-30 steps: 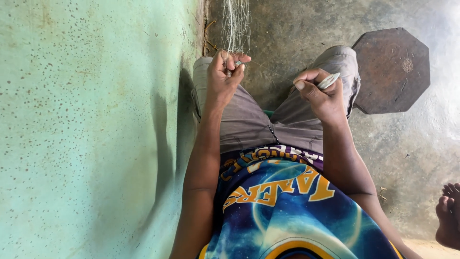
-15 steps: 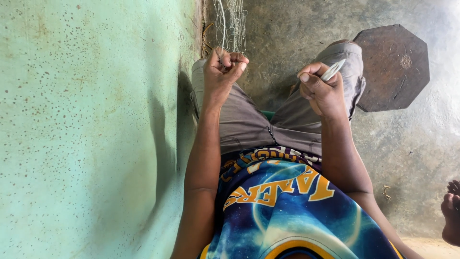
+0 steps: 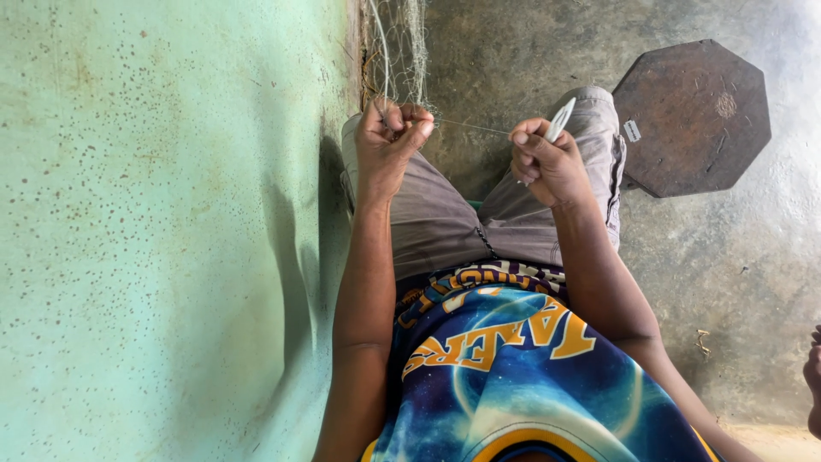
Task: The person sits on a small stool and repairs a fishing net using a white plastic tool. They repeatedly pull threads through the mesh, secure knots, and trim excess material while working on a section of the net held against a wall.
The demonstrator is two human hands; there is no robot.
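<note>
A pale, fine-meshed fishing net [image 3: 398, 51] hangs down at the top, beside the green wall. My left hand [image 3: 389, 141] is closed on the net's lower edge, above my left knee. My right hand [image 3: 547, 162] grips a slim white netting needle [image 3: 560, 120], its tip pointing up past my fingers. A thin taut thread [image 3: 475, 127] runs between the two hands. Both hands hover over my lap in grey shorts [image 3: 445, 214].
A speckled green wall [image 3: 162, 231] fills the left side. A dark octagonal wooden board [image 3: 693, 115] lies on the rough concrete floor [image 3: 735, 274] at the right. Another person's foot [image 3: 812, 376] shows at the right edge.
Both hands have shifted slightly apart, drawing the thread tight between them. The needle in my right hand has tilted more upright.
</note>
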